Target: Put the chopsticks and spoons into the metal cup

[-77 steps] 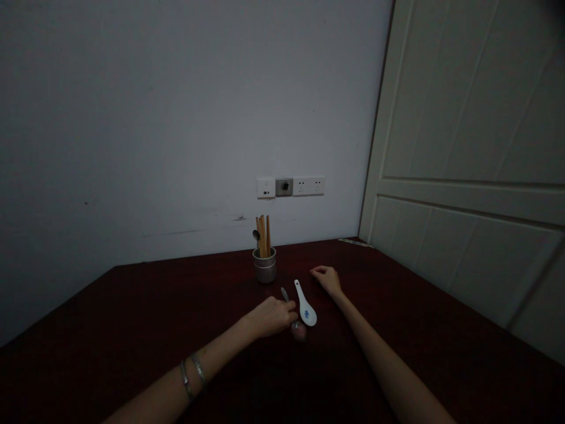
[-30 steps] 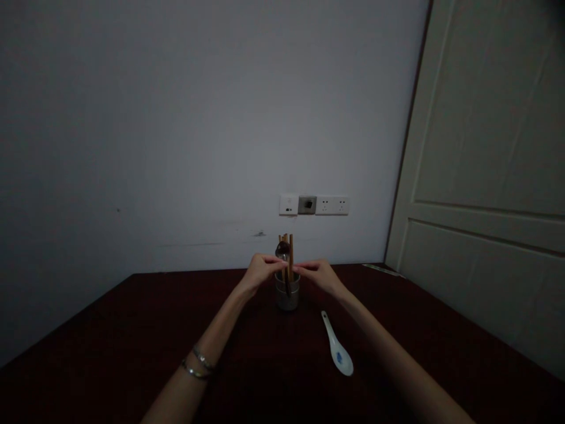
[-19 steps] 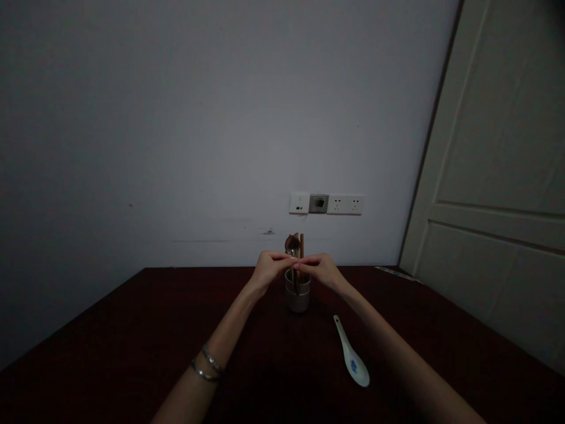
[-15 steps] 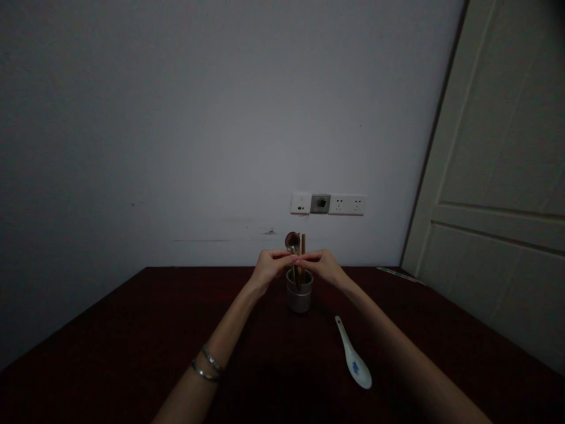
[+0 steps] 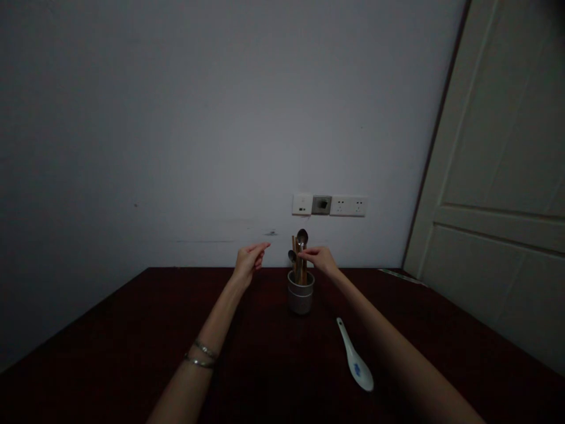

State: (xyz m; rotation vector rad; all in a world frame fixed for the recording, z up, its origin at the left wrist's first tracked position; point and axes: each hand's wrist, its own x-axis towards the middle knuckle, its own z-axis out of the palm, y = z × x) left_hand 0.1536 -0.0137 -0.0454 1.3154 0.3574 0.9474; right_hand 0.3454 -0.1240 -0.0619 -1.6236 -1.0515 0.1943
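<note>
A metal cup [image 5: 301, 296] stands on the dark red table [image 5: 110, 353] near the wall. Wooden chopsticks [image 5: 293, 259] and two metal spoons stand in it. My right hand [image 5: 321, 259] pinches the handle of the taller metal spoon [image 5: 302, 238] just above the cup. My left hand [image 5: 249, 262] hovers to the left of the cup, fingers loosely spread, holding nothing. Two bracelets [image 5: 199, 354] ring my left wrist. A white ceramic spoon [image 5: 355, 364] with a blue mark lies on the table under my right forearm's left side.
The table's far edge meets a pale wall with a row of sockets [image 5: 329, 205]. A cream panelled door [image 5: 503, 176] stands at the right, close to the table's right edge.
My left hand carried the metal spoon from the table to the cup, then let go and drew back to the left. My right hand stays at the spoon, which now stands in the cup.
</note>
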